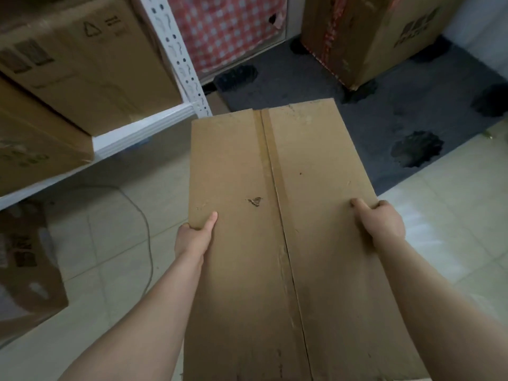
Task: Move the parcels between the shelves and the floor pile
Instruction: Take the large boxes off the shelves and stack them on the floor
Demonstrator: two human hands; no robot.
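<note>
You hold a long, flat cardboard parcel (275, 229) out in front of you, its top face up and its far end over the edge of a dark grey pallet (357, 127). The parcel is in the air above the pale tiled floor (110, 284), just right of the shelf unit. A taped seam runs down the middle of its top.

On your left stands the white metal shelf unit (143, 125), with a large printed carton (90, 72) on it and a second carton (33, 144) beside that, nearer you. Another box (27, 270) sits on the floor under the shelf. A tall carton (371, 37) with a red strip stands on the far part of the pallet, and a red-and-white checked sheet (228, 28) hangs behind.

Your left hand (193, 237) grips the parcel's left edge, thumb on top. Your right hand (382, 221) grips the right edge, thumb on top. A thin cable (145, 229) loops across the floor. A small tear (255, 201) marks the parcel's top.
</note>
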